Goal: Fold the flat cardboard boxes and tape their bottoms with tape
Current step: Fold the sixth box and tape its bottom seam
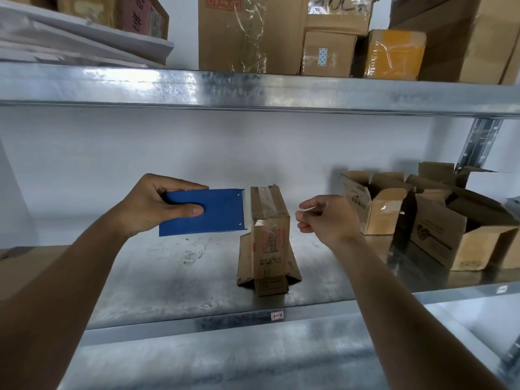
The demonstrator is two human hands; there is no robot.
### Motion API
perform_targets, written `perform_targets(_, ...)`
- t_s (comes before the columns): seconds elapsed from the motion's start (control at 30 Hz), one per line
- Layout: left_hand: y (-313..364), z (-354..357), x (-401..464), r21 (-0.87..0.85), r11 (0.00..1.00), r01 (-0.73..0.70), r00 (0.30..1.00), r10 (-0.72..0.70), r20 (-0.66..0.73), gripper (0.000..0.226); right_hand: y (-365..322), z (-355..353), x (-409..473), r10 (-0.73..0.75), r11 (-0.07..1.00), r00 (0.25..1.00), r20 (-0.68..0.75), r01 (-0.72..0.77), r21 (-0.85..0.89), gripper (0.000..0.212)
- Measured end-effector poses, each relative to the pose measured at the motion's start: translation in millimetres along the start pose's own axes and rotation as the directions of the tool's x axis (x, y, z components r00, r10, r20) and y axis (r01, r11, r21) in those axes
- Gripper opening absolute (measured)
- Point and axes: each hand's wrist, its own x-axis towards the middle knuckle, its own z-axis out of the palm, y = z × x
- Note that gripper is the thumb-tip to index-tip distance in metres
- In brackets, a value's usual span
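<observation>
A small folded cardboard box (269, 240) stands upside down on the metal shelf (168, 280), its lower flaps splayed on the shelf and clear tape across its upturned bottom. My left hand (153, 205) grips a blue tape dispenser (209, 211), whose right edge sits against the box's top left corner. My right hand (327, 218) hovers just right of the box, fingers loosely curled and apart, holding nothing that I can see.
Several folded open boxes (377, 204) stand on the shelf at the right by the upright post (478, 144). A flat cardboard sheet (25, 266) lies at the left edge. The upper shelf beam (253, 90) carries stacked cartons overhead.
</observation>
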Motion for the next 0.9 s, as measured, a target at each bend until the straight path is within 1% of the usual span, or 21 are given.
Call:
perform_targets(0.1, -9.2, 0.0, -2.4, 0.007, 0.999, 0.037, 0.999, -0.037, 0.005, 0.043, 10.0, 3.0, 2.4, 0.058, 0.996, 0.996, 0.071, -0.062, 0.060, 0.018)
perform_targets(0.27, -23.7, 5.5, -5.4, -0.006, 0.997, 0.072, 0.997, -0.072, 0.000, 0.044, 28.0, 4.0, 2.3, 0.118, 0.966, 0.972, 0.205, -0.160, 0.202, 0.019)
perform_targets(0.33, -25.8, 7.9, -4.4, -0.015, 0.997, 0.075, 0.997, -0.075, -0.004, 0.044, 34.3, 6.4, 2.1, 0.122, 0.963, 0.965, 0.234, -0.172, 0.208, 0.020)
perform_targets(0.47, -27.9, 14.0, -1.0, -0.020, 0.996, 0.086, 0.996, -0.086, 0.006, 0.044, 40.0, 12.7, 4.0, 0.106, 0.978, 0.973, 0.206, -0.140, 0.155, 0.019)
perform_targets(0.6, -28.7, 18.3, 1.7, -0.010, 0.996, 0.089, 0.996, -0.089, 0.016, 0.044, 39.7, 9.0, 13.0, 0.189, 0.974, 0.961, 0.203, -0.210, 0.087, 0.026)
perform_targets(0.63, -28.7, 19.0, 2.5, -0.011, 0.996, 0.088, 0.996, -0.088, 0.018, 0.044, 40.3, 6.8, 14.5, 0.215, 0.972, 0.949, 0.230, -0.230, 0.039, 0.030)
perform_targets(0.7, -30.1, 20.1, 3.3, -0.005, 0.995, 0.095, 0.995, -0.095, 0.021, 0.043, 47.0, 5.3, 15.9, 0.273, 0.960, 0.922, 0.276, -0.242, -0.141, 0.034)
perform_targets(0.73, -31.3, 19.9, 3.4, 0.001, 0.995, 0.100, 0.995, -0.100, 0.019, 0.043, 53.9, 6.1, 17.2, 0.289, 0.950, 0.920, 0.265, -0.241, -0.198, 0.033)
perform_targets(0.77, -32.5, 19.4, 3.1, 0.003, 0.995, 0.103, 0.995, -0.103, 0.013, 0.044, 61.1, 8.4, 17.7, 0.290, 0.952, 0.928, 0.236, -0.253, -0.176, 0.029)
perform_targets(0.8, -33.6, 18.4, 3.1, 0.002, 0.995, 0.104, 0.995, -0.104, 0.006, 0.044, 65.0, 12.0, 16.8, 0.281, 0.959, 0.940, 0.194, -0.271, -0.080, 0.022)
perform_targets(0.83, -34.3, 17.6, 3.4, 0.001, 0.995, 0.105, 0.995, -0.105, 0.001, 0.044, 67.4, 16.6, 16.1, 0.237, 0.971, 0.965, 0.116, -0.240, 0.010, 0.015)
perform_targets(0.87, -34.8, 17.1, 3.8, 0.001, 0.994, 0.106, 0.994, -0.106, 0.003, 0.044, 67.8, 21.6, 15.3, 0.123, 0.992, 0.992, 0.005, -0.123, 0.033, 0.009)
perform_targets(0.9, -35.3, 17.2, 4.4, 0.000, 0.994, 0.106, 0.994, -0.106, 0.008, 0.043, 66.3, 26.5, 14.2, -0.043, 0.999, 0.993, -0.109, 0.043, -0.006, 0.005)
